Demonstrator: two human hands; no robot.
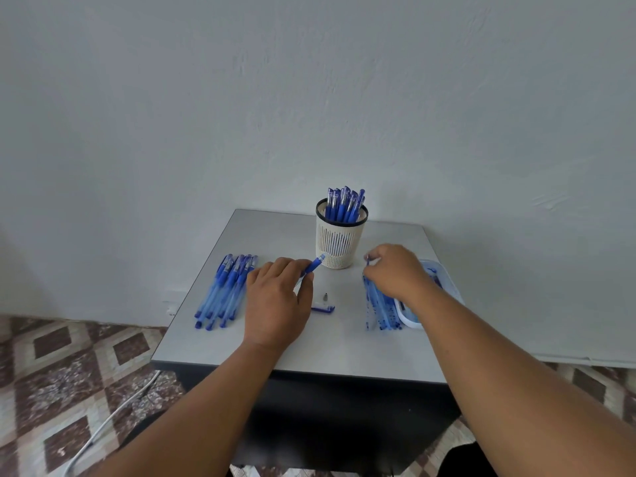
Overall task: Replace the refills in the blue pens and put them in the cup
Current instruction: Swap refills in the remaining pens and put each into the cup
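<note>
— Pale wall behind, and below it the small grey table [309, 346] where we work. What do our fingers hold?

— Our left hand [275, 304] curls round a blue pen barrel [314, 265], thumb and fingers gripping it, the open end sticking out past the fingertips toward the cup [340, 237]. Our right hand [395, 271] has its fingers bent down and pinches a thin refill [367, 262] at its upper end, right over the bunch of refills [380, 309] lying on the table.

— And just beyond the fingers?

— Between our two hands, near the left thumb, lies a pen cap [323, 308], and just above it a small metal tip [325, 297]. Neither touches the hands. Under our right wrist sits a white tray [409, 318], its rim showing beside the refills; what it holds is mostly hidden by the arm.

— Farther out?

— To the outer side of our left hand lies a row of blue pens [225, 290], side by side, caps pointing away from us, close to the knuckles but apart from them. Ahead of both hands, between them, stands the cup, a cream slotted one, upright, with capped pens [345, 204] standing in it. The barrel's end comes very close to the cup's lower wall; we cannot tell whether it touches.

— And past the table?

— Patterned floor tiles [69, 373] at our left, with a white cable [113, 418] running across them.
</note>
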